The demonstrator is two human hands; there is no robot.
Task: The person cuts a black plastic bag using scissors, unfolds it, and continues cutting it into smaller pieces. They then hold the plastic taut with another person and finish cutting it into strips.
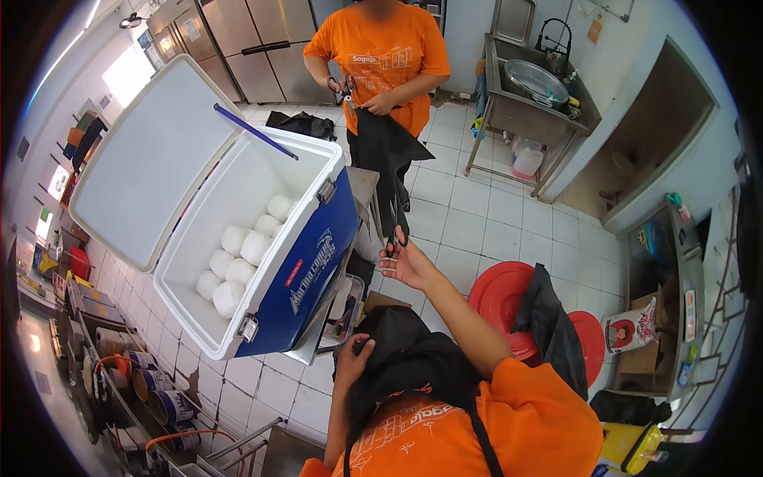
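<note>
My right hand (408,264) reaches forward, fingers through the handles of a pair of scissors (393,229) whose blades point away from me. Just beyond, a dark plastic sheet (389,151) hangs from the hands of a person (380,60) in an orange shirt, who also holds scissors (343,86). Close to my body, my left hand (354,356) is closed on black material (391,330) bunched over my front. To the left, a blue cooler (306,262) has its white lid raised, with white round balls (238,274) inside.
A metal sink (497,87) with a large basin (536,82) stands at the back right. Red tubs (497,290) and a draped black sheet (544,314) are on the tiled floor to my right. Steel refrigerators (266,60) line the back. Cans (171,405) sit on a lower-left shelf.
</note>
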